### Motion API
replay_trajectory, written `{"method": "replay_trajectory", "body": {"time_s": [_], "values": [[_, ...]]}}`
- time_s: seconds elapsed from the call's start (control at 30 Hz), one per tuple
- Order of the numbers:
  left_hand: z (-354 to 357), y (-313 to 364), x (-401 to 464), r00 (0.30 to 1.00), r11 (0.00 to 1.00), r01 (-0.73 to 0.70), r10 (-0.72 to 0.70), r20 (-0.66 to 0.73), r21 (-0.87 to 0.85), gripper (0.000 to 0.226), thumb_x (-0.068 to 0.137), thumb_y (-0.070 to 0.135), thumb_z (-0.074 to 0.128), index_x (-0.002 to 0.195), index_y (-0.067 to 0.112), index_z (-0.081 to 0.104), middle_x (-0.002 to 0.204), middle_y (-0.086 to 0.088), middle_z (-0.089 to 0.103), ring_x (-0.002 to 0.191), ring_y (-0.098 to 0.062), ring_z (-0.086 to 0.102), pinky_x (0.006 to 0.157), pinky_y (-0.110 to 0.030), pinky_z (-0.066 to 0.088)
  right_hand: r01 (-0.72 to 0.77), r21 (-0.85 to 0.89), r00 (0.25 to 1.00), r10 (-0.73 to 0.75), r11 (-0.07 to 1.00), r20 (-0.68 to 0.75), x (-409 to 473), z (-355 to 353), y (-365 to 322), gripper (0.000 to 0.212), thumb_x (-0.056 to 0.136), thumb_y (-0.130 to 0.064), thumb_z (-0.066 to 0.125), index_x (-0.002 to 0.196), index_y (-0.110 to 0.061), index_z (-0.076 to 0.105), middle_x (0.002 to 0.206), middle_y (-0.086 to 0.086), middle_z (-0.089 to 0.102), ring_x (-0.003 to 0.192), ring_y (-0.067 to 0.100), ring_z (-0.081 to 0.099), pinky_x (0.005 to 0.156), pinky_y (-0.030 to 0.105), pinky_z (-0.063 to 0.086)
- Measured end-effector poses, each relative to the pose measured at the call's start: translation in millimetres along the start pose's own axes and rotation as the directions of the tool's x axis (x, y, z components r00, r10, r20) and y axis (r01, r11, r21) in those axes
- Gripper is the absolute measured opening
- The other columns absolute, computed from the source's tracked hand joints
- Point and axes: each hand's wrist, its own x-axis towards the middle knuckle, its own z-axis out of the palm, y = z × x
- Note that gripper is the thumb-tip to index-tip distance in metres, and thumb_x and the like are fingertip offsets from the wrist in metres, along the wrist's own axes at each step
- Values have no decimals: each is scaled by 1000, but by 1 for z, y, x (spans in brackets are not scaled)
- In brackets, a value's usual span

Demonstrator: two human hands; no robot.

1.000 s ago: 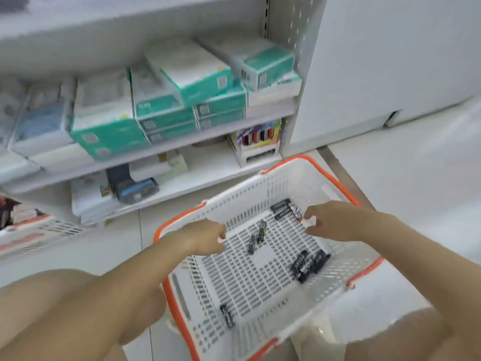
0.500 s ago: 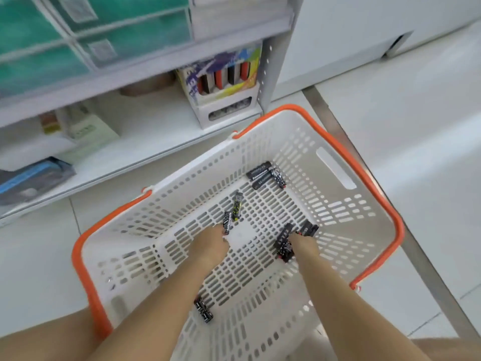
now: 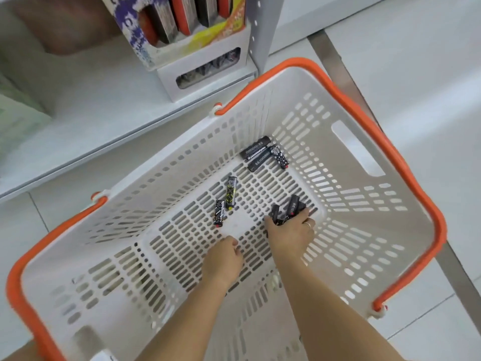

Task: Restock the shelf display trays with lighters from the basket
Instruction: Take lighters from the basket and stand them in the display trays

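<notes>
In the white slotted plastic basket (image 3: 364, 105), the right hand (image 3: 290, 234) gripped several small black patterned lighters (image 3: 289, 208), likely light, rigid and slick, best pinched across their sides, while the left hand (image 3: 223, 259) hovered curled, apparently empty.

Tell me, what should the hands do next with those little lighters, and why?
Probably the left hand, which looks curled and empty, should reach for the two loose lighters just ahead of it. The right hand already grips a bunch of lighters, and three more lie farther back in the basket.
</notes>
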Motion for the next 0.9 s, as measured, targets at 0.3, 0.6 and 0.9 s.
{"method": "replay_trajectory", "body": {"time_s": [0.3,0.6,0.9], "values": [[5,-28,-11,961,977,149,-179,-209,-152,36,97,17,43,133,23,47,93,11,55,66,-15,61,54,-29,47,102,43,992,-98,994,-83,-16,23,7,68,80,-30,66,136,-8,35,128,14,44,111,33,48,85,44,49],[-22,-25,-26,953,952,25,-115,-281,-305,24,97,16,44,114,23,60,70,7,60,42,-11,42,45,-27,38,-56,357,991,7,932,137,-21,-1,-4,33,80,-27,64,102,-10,46,73,4,57,57,19,56,49,28,43],[-77,6,-94,883,688,-163,-218,-416,-708,18,95,13,51,104,17,66,98,2,68,80,-15,64,68,-28,51,-295,768,721,-395,568,569,-112,-59,-48,14,83,-13,62,73,-8,53,58,5,47,46,16,44,40,22,35]]}}
